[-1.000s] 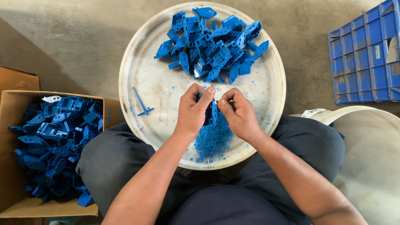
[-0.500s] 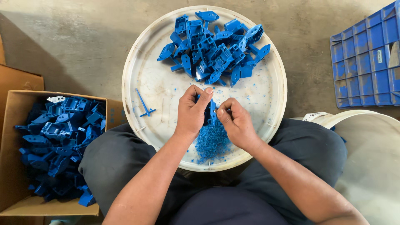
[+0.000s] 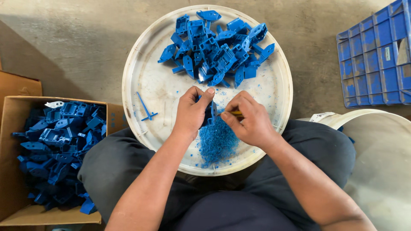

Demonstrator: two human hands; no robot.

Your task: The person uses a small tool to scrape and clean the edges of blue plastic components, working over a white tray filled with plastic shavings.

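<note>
Left hand (image 3: 192, 112) pinches a blue plastic part (image 3: 209, 114) over the round white tray (image 3: 141, 72) on the lap; right hand (image 3: 250, 119) grips a small yellow-handled tool (image 3: 236, 113) against it. A slip could nick the thumb. Shavings (image 3: 217, 143) piled near the tray's edge may spill. Untrimmed parts (image 3: 216, 47) lie beyond, a filled cardboard box (image 3: 13, 128) left.
</note>
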